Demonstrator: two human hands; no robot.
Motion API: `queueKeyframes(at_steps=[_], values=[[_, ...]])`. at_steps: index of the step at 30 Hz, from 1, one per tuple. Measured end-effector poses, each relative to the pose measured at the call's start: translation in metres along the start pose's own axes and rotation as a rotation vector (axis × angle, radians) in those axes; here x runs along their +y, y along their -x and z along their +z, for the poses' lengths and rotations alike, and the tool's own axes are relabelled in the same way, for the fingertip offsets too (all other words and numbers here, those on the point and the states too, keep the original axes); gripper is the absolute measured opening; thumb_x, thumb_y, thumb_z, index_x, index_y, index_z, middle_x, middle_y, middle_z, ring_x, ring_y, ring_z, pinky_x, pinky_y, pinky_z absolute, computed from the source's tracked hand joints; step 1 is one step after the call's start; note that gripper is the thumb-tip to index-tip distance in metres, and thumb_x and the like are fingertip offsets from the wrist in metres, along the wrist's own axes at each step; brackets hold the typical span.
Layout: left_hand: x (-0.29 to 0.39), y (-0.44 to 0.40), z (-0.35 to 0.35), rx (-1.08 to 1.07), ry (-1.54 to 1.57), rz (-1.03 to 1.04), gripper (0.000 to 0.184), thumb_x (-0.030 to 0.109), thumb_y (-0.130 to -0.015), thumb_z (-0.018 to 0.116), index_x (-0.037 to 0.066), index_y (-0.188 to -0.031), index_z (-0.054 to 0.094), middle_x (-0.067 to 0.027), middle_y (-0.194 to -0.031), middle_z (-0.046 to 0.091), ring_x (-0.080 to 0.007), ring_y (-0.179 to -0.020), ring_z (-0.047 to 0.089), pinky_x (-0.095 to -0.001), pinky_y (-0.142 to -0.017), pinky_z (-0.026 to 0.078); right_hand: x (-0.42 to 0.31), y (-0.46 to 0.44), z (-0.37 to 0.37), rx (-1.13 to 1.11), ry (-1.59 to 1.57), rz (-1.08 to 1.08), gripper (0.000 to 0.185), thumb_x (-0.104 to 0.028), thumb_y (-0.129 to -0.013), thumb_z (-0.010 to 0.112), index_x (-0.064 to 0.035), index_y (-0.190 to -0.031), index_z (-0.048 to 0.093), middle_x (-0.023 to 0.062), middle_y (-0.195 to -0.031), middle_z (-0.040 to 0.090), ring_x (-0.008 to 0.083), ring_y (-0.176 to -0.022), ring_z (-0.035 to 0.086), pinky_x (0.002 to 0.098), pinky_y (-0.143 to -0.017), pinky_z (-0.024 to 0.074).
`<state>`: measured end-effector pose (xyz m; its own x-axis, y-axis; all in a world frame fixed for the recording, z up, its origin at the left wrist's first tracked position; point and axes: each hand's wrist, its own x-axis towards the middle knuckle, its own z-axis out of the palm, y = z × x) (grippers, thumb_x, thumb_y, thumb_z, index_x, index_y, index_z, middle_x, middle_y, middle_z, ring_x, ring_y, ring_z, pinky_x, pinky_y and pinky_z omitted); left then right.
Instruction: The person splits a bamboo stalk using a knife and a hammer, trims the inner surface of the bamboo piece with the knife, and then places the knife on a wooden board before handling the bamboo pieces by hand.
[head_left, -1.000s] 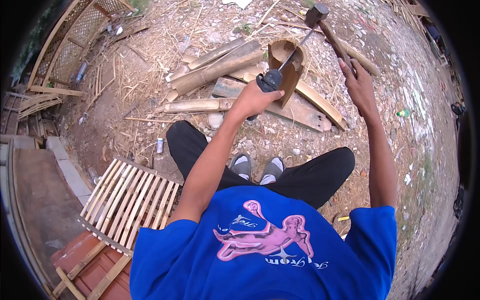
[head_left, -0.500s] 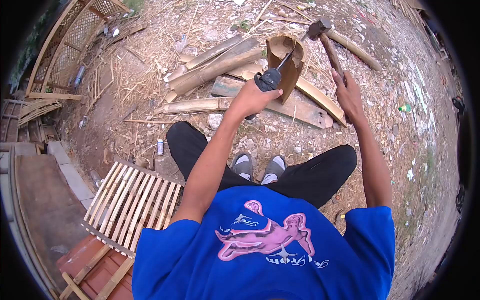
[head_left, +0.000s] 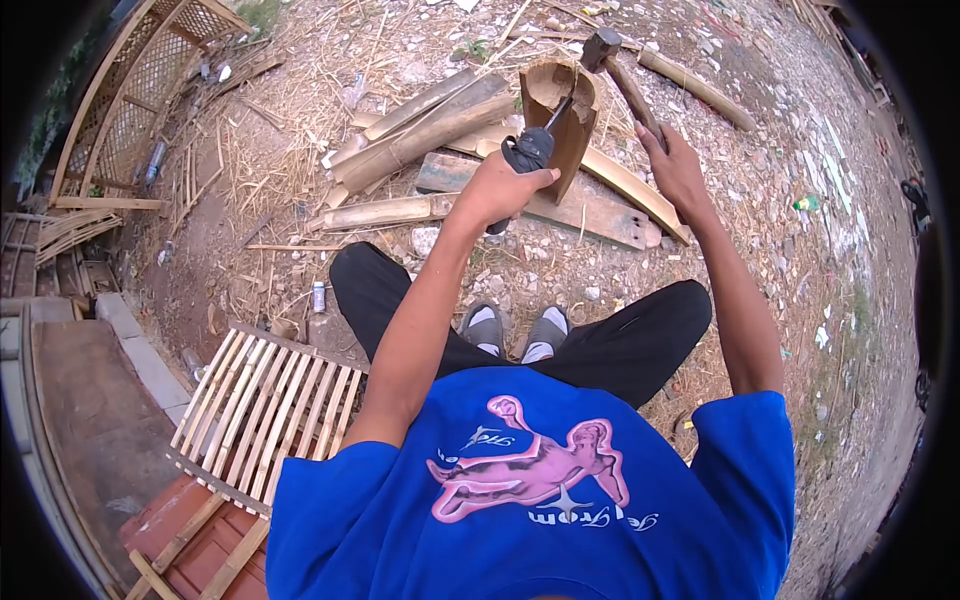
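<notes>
My left hand [head_left: 502, 188] is closed round the black-wrapped handle [head_left: 530, 150] of a knife. Its thin blade [head_left: 563, 112] is seen nearly edge-on and lies against a wide, split bamboo piece [head_left: 574, 145], which stands tilted with its rough end up. In my right hand [head_left: 676, 172], fingers wrapped round the wooden handle, is a hammer [head_left: 628, 88]. The dark hammer head is just beyond the bamboo's upper right edge, close to the blade's far end. Whether they touch, I cannot tell.
Bamboo lengths [head_left: 425, 140] and a weathered plank [head_left: 600, 221] lie on the littered ground ahead. A bamboo pole [head_left: 697, 90] is at upper right. To my left are a slatted bamboo panel [head_left: 265, 410], a can [head_left: 319, 296] and a lattice frame [head_left: 150, 90].
The hammer in my right hand has moved left, bringing its head nearer to the bamboo's upper end. The knife and bamboo have shifted slightly left; my left hand keeps its grip.
</notes>
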<state>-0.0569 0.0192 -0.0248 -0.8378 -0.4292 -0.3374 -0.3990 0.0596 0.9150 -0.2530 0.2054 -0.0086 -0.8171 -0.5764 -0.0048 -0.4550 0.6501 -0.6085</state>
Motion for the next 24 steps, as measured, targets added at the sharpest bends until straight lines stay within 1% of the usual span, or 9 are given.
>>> queueKeyframes(at_steps=[2, 3, 4, 6, 10, 14, 16, 22, 24], values=[[-0.01, -0.004, -0.005, 0.011, 0.02, -0.001, 0.031, 0.027, -0.083, 0.075, 0.005, -0.076, 0.054, 0.0, -0.058, 0.053, -0.0116, -0.044, 0.049, -0.0312, -0.044, 0.04, 0.002, 0.004, 0.013, 0.015, -0.124, 0.061, 0.055, -0.052, -0.097, 0.051, 0.0011, -0.106, 0.059, 0.0225, -0.09, 0.063, 0.0369, -0.079, 0.061, 0.0461, -0.074, 0.0446], [-0.01, -0.003, -0.005, 0.024, 0.025, -0.016, 0.032, 0.027, -0.082, 0.075, 0.005, -0.074, 0.053, -0.0004, -0.059, 0.054, -0.012, -0.044, 0.049, -0.0312, -0.044, 0.041, 0.017, 0.004, 0.026, 0.093, -0.128, 0.012, 0.051, -0.051, -0.098, 0.054, -0.0008, -0.103, 0.058, 0.0054, -0.067, 0.05, 0.0153, -0.06, 0.049, 0.0332, -0.057, 0.0415], [-0.009, -0.002, -0.003, 0.024, 0.038, -0.007, 0.033, 0.027, -0.082, 0.076, 0.005, -0.074, 0.053, -0.0004, -0.059, 0.054, -0.0122, -0.044, 0.049, -0.0312, -0.044, 0.041, 0.018, 0.013, 0.038, 0.139, -0.268, 0.111, 0.049, -0.049, -0.098, 0.054, -0.0011, -0.104, 0.056, 0.0019, -0.065, 0.049, 0.0118, -0.054, 0.046, 0.029, -0.05, 0.0379], [-0.008, 0.001, 0.003, 0.023, 0.071, 0.006, 0.034, 0.028, -0.082, 0.076, 0.005, -0.074, 0.053, -0.0004, -0.059, 0.054, -0.0125, -0.044, 0.049, -0.0312, -0.044, 0.041, 0.043, 0.027, 0.072, 0.189, -0.355, 0.159, 0.054, -0.049, -0.098, 0.051, 0.0035, -0.106, 0.056, 0.0122, -0.074, 0.057, 0.0214, -0.066, 0.057, 0.0394, -0.064, 0.0466], [-0.012, -0.005, 0.03, 0.068, 0.115, 0.101, 0.029, 0.025, -0.08, 0.075, 0.005, -0.079, 0.055, -0.0037, -0.066, 0.057, -0.0119, -0.052, 0.054, -0.0294, -0.048, 0.044, 0.078, 0.061, 0.136, 0.083, -0.69, 0.465, 0.04, -0.039, -0.098, 0.056, 0.0006, -0.102, 0.056, 0.0065, -0.066, 0.055, 0.0157, -0.049, 0.052, 0.0315, -0.044, 0.0415], [-0.002, -0.003, 0.051, -0.026, 0.421, 0.071, 0.021, 0.017, -0.087, 0.071, 0.008, -0.085, 0.051, 0.0021, -0.063, 0.05, -0.0084, -0.049, 0.048, -0.0265, -0.044, 0.041, 0.154, 0.088, 0.209, -0.014, -0.504, 0.651, 0.039, -0.035, -0.095, 0.059, 0.0037, -0.103, 0.059, 0.0146, -0.073, 0.062, 0.0255, -0.058, 0.063, 0.0382, -0.052, 0.0491], [-0.004, -0.006, 0.054, -0.016, 0.443, 0.099, 0.02, 0.013, -0.086, 0.069, 0.008, -0.088, 0.05, 0.0017, -0.065, 0.05, -0.0081, -0.052, 0.048, -0.0268, -0.045, 0.042, 0.248, 0.102, 0.288, 0.054, -0.324, 0.568, 0.031, -0.028, -0.095, 0.062, 0.0017, -0.1, 0.054, 0.0063, -0.062, 0.054, 0.0176, -0.045, 0.052, 0.0346, -0.04, 0.0409], [0.006, -0.002, 0.05, 0.021, 0.483, 0.049, 0.018, 0.012, -0.087, 0.067, 0.009, -0.086, 0.049, 0.0019, -0.063, 0.05, -0.0082, -0.051, 0.048, -0.0266, -0.044, 0.042, 0.294, 0.115, 0.321, -0.127, -0.183, 0.8, 0.038, -0.023, -0.089, 0.064, 0.0086, -0.108, 0.057, 0.0176, -0.074, 0.065, 0.0269, -0.057, 0.065, 0.0402, -0.05, 0.049], [-0.001, -0.007, 0.057, 0.012, 0.479, 0.079, 0.018, 0.011, -0.087, 0.067, 0.009, -0.085, 0.049, 0.0021, -0.062, 0.05, -0.0082, -0.05, 0.047, -0.0265, -0.044, 0.042, 0.266, 0.115, 0.296, -0.197, -0.084, 0.809, 0.046, -0.029, -0.086, 0.064, 0.0072, -0.114, 0.06, 0.0261, -0.103, 0.064, 0.0367, -0.095, 0.063, 0.0442, -0.081, 0.0488]])
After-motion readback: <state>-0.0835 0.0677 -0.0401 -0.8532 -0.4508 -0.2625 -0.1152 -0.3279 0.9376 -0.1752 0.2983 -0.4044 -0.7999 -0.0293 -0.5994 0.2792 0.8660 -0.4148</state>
